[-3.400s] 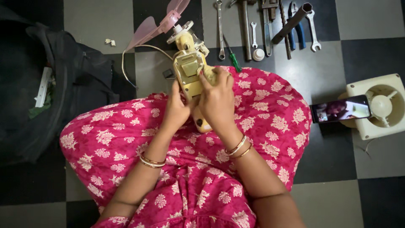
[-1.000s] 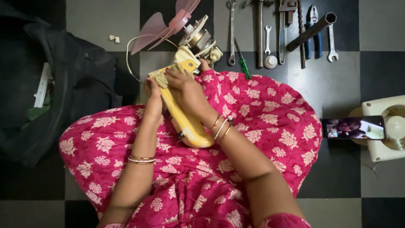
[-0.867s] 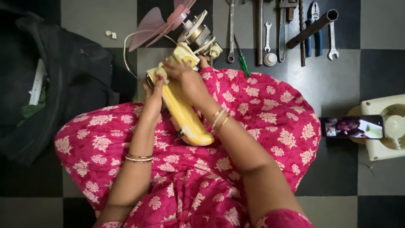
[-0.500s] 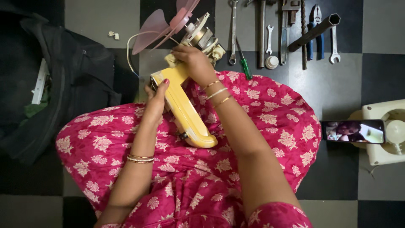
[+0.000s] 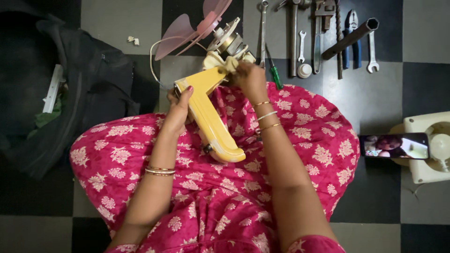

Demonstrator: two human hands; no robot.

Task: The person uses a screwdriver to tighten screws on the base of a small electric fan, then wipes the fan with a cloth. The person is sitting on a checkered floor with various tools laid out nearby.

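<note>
- Nearest the camera, below both hands, a pink floral garment (image 5: 225, 206) is spreading over the person's lap, and both forearms with thin bangles are reaching forward across it.
- On the lap, the yellow fan body (image 5: 209, 117) is lying tilted, its rounded end resting between the two wrists and its squared end pointing away towards the floor.
- The left hand (image 5: 179, 110) is gripping the left edge of the yellow fan body, thumb pressing on top and fingers wrapping underneath.
- The right hand (image 5: 251, 79) is closing around the cream neck joint (image 5: 220, 61) at the far end of that body; what the fingertips are pinching cannot be told.
- Just beyond the right hand, the bare metal motor (image 5: 227, 40) is sitting on the floor, with the pink fan blades (image 5: 192, 28) sticking out from it beyond the left hand.
- A pale cord (image 5: 154, 51) is looping past the left hand.
- To the right of the right hand, a green-handled screwdriver (image 5: 273, 72) is lying just beside it.
- Farther out, a row of spanners and pliers (image 5: 328, 33) is lying on the chequered floor.
- Well to the right of the right hand, a phone (image 5: 394, 146) is leaning on a cream exhaust fan (image 5: 429, 150).
- Well to the left of the left hand, a black bag (image 5: 70, 93) is slumping on the floor.
</note>
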